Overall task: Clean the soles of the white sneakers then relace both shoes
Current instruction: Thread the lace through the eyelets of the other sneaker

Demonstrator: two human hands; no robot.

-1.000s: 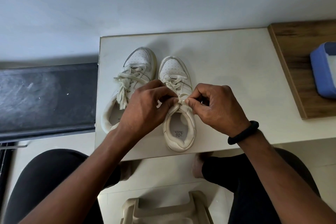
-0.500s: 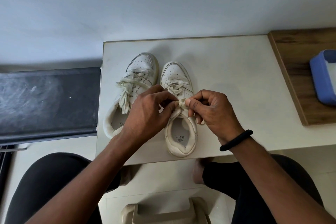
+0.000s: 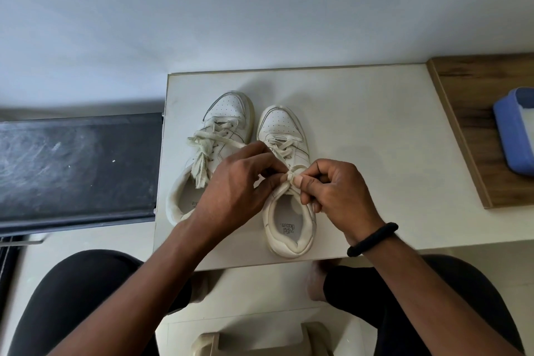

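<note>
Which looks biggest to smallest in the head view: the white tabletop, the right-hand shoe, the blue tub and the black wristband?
1. White tabletop, largest.
2. Right-hand shoe.
3. Blue tub; the frame edge crops it, so its rank against the shoe is unsure.
4. Black wristband, smallest.

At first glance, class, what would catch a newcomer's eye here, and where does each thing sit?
Both hands meet mid-frame: the left hand and right hand pinch the lace of the right-side sneaker on the white table. Beside it, to the left, the other sneaker already has its lace knotted. A blue tub sits at the far right edge.
</note>
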